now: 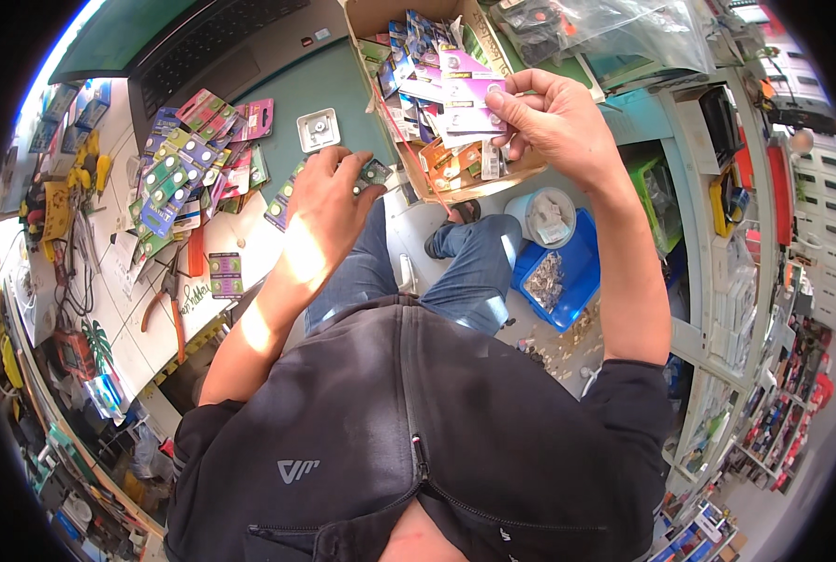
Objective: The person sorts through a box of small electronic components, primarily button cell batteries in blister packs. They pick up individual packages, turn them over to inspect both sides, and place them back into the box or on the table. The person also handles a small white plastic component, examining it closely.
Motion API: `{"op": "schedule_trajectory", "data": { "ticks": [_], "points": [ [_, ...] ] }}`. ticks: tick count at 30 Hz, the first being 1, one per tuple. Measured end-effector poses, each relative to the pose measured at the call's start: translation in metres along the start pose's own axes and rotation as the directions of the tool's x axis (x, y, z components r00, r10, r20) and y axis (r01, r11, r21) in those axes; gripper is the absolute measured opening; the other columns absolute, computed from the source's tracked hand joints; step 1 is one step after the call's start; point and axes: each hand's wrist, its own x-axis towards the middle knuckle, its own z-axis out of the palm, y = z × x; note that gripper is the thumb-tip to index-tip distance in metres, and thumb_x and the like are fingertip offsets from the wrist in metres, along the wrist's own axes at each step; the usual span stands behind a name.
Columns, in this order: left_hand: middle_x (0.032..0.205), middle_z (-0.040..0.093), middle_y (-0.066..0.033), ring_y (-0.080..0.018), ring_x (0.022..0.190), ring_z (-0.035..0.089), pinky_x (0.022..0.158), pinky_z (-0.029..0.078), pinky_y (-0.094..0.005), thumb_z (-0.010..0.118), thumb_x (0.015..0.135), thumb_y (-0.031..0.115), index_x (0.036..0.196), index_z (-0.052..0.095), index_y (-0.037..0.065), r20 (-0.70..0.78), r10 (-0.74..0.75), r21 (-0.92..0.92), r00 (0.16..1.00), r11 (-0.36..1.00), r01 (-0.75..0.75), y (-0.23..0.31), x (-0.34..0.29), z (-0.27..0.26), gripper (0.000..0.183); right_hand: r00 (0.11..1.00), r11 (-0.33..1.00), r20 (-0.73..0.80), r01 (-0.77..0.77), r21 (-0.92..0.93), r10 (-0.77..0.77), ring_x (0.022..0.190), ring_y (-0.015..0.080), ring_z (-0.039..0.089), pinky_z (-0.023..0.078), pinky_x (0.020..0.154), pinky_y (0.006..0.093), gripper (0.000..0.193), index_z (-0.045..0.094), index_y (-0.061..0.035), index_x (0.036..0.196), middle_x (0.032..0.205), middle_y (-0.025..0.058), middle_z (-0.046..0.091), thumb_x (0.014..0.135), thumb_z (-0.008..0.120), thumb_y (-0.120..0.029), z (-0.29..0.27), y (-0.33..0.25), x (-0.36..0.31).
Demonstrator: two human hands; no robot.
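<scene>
My right hand [556,120] pinches a purple blister card of button cells [469,94] between thumb and fingers, above an open cardboard box [516,183]. Inside that box lie many battery cards in blue, orange and purple. Over the front edge of the desk, my left hand [332,199] has its thumb and fingers bent around a small dark blister card [375,174]; its fingers partly hide it. A purple and green battery card [284,199] lies beside that hand. Just beyond the fingertips sits a small white square dish [318,129] with loose button cells in it.
Left of my hand is a heap of coloured battery cards [179,173], with orange-handled pliers [167,304] nearer me. A laptop [202,56] stands behind. Down on the right are a white bucket [540,211] and a blue bin [577,281] with small metallic pieces. Plastic bags [614,33] lie back right.
</scene>
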Motion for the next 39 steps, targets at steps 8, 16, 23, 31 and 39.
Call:
{"op": "schedule_trajectory", "data": {
  "ticks": [8, 16, 23, 31, 39],
  "points": [
    [0.095, 0.062, -0.0135, -0.033, 0.091, 0.059, 0.08, 0.048, -0.0414, 0.076, 0.076, 0.015, 0.106, 0.066, 0.004, 0.027, -0.032, 0.013, 0.999, 0.999, 0.032, 0.003, -0.003, -0.002, 0.033, 0.996, 0.999, -0.081, 0.034, -0.015, -0.035, 0.065, 0.0056, 0.061, 0.048, 0.057, 0.0224, 0.03, 0.066, 0.0033, 0.102, 0.077, 0.0051, 0.069, 0.09, 0.07, -0.024, 0.007, -0.001, -0.006],
    [0.089, 0.059, -0.0124, -0.0319, 0.087, 0.059, 0.076, 0.047, -0.041, 0.076, 0.077, 0.014, 0.106, 0.066, 0.006, -0.003, -0.075, -0.019, 0.997, 0.997, 0.075, 0.004, -0.003, 0.001, 0.032, 0.973, 0.976, -0.203, 0.141, 0.163, -0.107, 0.062, 0.0026, 0.054, 0.043, 0.055, 0.019, 0.022, 0.07, 0.0049, 0.096, 0.075, 0.0021, 0.066, 0.088, 0.072, -0.015, 0.015, -0.023, -0.032],
    [0.087, 0.059, -0.0127, -0.0314, 0.083, 0.06, 0.074, 0.048, -0.0404, 0.075, 0.078, 0.015, 0.104, 0.066, 0.006, 0.027, -0.1, -0.046, 0.995, 0.994, 0.101, 0.006, -0.001, -0.002, 0.029, 0.971, 0.914, -0.214, 0.182, 0.363, -0.108, 0.064, 0.0048, 0.057, 0.046, 0.058, 0.0188, 0.016, 0.067, 0.0049, 0.099, 0.077, 0.0037, 0.066, 0.089, 0.068, -0.007, 0.026, -0.028, -0.049],
    [0.08, 0.063, -0.0094, -0.0243, 0.071, 0.063, 0.065, 0.049, -0.0352, 0.077, 0.076, 0.013, 0.096, 0.068, 0.004, 0.029, -0.16, -0.093, 0.987, 0.982, 0.162, 0.006, 0.001, -0.002, 0.023, 0.981, 0.875, -0.173, 0.163, 0.456, -0.093, 0.065, 0.0099, 0.057, 0.047, 0.06, 0.0223, 0.014, 0.067, 0.0035, 0.1, 0.08, 0.0059, 0.065, 0.09, 0.067, -0.007, 0.026, -0.041, -0.066],
    [0.065, 0.064, -0.0009, -0.0003, 0.057, 0.049, 0.05, 0.04, -0.0203, 0.078, 0.083, 0.019, 0.088, 0.068, -0.002, 0.135, -0.48, -0.584, 0.867, 0.668, 0.461, 0.019, 0.008, -0.03, 0.025, 0.924, 0.934, -0.324, 0.283, 0.217, -0.205, 0.064, 0.0051, 0.057, 0.045, 0.058, 0.0196, 0.018, 0.068, 0.0031, 0.1, 0.075, 0.0025, 0.065, 0.09, 0.068, -0.012, 0.034, -0.038, -0.067]
  ]
}}
